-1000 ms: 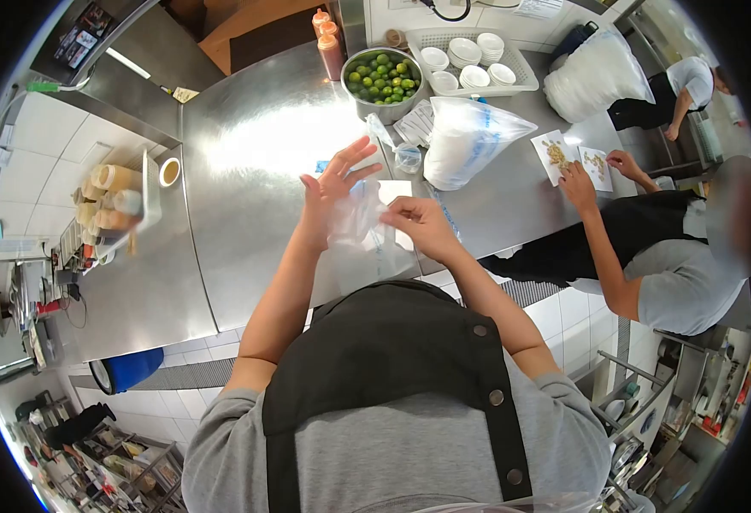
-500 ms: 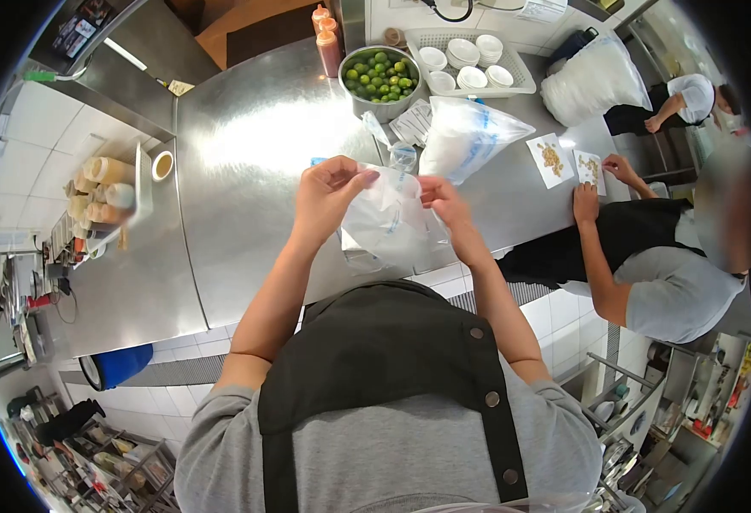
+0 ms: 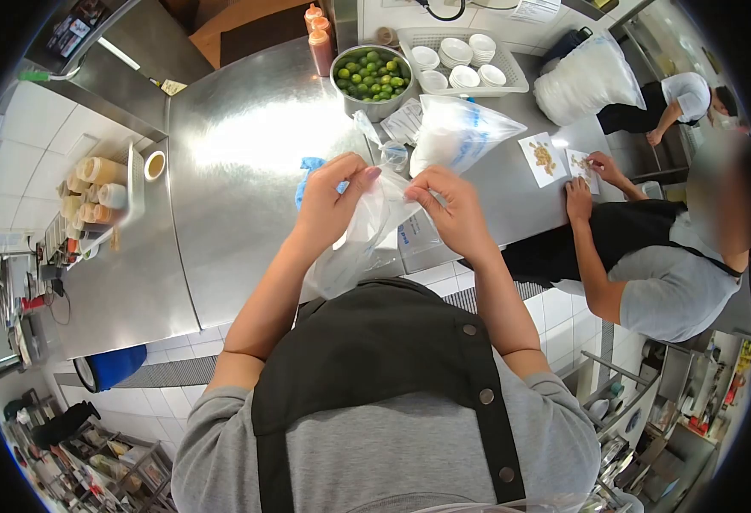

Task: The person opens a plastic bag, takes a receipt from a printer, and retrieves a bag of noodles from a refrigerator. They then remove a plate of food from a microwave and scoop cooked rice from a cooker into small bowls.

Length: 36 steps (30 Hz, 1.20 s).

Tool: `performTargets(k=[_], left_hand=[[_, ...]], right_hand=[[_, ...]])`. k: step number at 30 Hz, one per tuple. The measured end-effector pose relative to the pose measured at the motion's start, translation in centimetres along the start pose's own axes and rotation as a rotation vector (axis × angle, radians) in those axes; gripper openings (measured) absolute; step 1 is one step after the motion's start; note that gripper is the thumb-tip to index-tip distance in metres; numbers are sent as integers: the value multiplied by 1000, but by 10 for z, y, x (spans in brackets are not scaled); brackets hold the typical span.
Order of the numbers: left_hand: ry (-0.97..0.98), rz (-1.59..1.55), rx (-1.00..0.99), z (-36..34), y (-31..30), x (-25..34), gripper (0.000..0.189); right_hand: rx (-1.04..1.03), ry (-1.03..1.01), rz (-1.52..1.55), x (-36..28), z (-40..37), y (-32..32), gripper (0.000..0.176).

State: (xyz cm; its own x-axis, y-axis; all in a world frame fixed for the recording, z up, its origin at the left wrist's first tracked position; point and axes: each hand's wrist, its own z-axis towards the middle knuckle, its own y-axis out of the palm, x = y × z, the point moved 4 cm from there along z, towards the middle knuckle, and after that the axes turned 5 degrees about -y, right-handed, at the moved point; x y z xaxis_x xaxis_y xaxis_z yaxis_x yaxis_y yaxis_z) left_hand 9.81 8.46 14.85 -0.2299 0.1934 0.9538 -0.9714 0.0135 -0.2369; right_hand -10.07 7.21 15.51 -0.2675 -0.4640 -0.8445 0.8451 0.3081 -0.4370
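Clear bag (image 3: 354, 242) now hangs nearer the apron (image 3: 375, 359); left fingers (image 3: 362, 175) and right fingers (image 3: 411, 195) pinch its top edge closed.

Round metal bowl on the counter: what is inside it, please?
Green, lime-like fruits are piled inside the bowl. They cover its bottom, so what lies beneath them cannot be seen.
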Motion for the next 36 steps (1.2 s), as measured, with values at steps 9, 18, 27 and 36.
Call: performTargets(k=[9,18,27,36], left_hand=[[-287,-513,-93,3,12,-18,18],[-430,-626,-93,4,22,-21,25],[-217,-292,-167,8,29,-7,26],[-254,-801,-181,16,35,12,24]], right_hand=[[189,33,408,9,-1,0,11],[-61,274,832,3,-14,-9,14],[313,100,978,-2,-4,-18,17],[90,314,602,22,-14,-21,20]])
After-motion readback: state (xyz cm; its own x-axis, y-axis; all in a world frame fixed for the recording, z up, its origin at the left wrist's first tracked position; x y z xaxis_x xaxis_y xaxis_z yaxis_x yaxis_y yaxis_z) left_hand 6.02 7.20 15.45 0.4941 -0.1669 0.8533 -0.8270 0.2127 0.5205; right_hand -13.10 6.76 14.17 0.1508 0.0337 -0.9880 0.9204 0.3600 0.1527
